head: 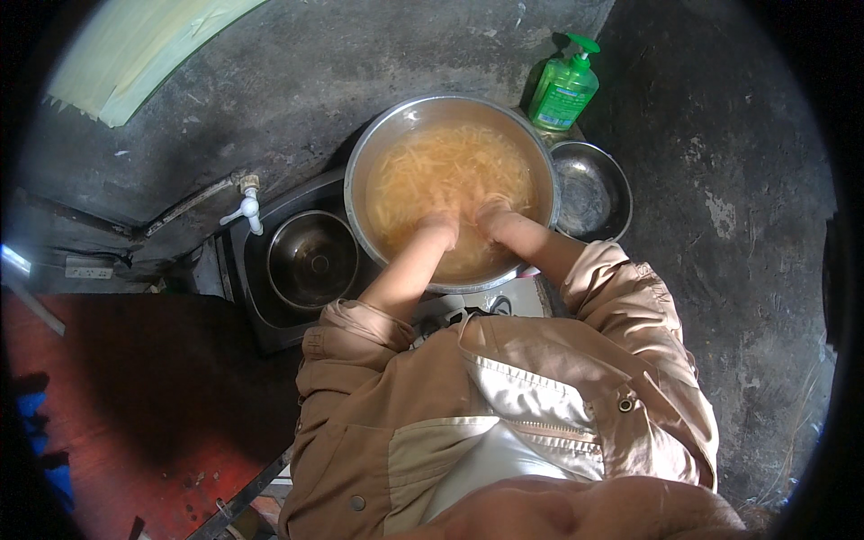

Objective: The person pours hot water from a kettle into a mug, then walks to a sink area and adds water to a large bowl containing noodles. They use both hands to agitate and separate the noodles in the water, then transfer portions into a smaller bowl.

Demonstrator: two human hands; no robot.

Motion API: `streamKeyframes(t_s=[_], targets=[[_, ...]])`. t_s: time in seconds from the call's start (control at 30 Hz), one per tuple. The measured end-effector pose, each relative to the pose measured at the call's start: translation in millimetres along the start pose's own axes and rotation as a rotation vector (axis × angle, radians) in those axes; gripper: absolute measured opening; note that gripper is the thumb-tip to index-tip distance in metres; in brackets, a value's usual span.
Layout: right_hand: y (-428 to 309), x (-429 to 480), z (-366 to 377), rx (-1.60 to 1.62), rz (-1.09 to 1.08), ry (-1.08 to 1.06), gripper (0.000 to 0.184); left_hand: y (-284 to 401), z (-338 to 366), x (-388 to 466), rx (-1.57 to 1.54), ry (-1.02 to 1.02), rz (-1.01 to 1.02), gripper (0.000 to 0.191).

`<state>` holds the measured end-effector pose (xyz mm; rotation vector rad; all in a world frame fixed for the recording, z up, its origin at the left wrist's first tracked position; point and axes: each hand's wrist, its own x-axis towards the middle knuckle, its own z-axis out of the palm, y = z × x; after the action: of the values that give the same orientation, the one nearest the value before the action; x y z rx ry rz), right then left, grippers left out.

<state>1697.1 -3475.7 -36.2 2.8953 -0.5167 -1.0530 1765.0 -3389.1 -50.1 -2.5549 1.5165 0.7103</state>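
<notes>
A large round metal basin sits before me, filled with cloudy, yellowish water. Pale, thin shreds, possibly a cut vegetable, float and lie under the water, thickest towards the far side. My left hand dips into the basin left of the middle, wet to the wrist. To its right, my right hand is also in the water among the shreds. Both sets of fingers are blurred by the murky liquid, so whether they grip any shreds is hidden.
Left of the basin, a metal bowl sits in a sink below a white tap. A shallow metal bowl and a green pump bottle stand at the right, by the dark wall. A red surface lies lower left.
</notes>
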Motion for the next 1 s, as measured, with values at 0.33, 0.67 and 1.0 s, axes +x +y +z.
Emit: streamKeyframes(t_s=[0.33,0.67,1.0], targets=[[-3.0,-11.1,-7.0,0.048,0.041,-0.01,0.088,-0.5,-0.4,0.6,-0.045,-0.026,-0.024,0.072],[1.4,2.1,4.9,0.103,-0.003,-0.004,0.078,-0.8,-2.8,4.5,0.0,-0.117,-0.039,0.088],[16.3,6.7,4.0,0.544,0.031,0.298,0.03,-7.6,-0.3,18.6,-0.265,0.144,-0.01,0.056]])
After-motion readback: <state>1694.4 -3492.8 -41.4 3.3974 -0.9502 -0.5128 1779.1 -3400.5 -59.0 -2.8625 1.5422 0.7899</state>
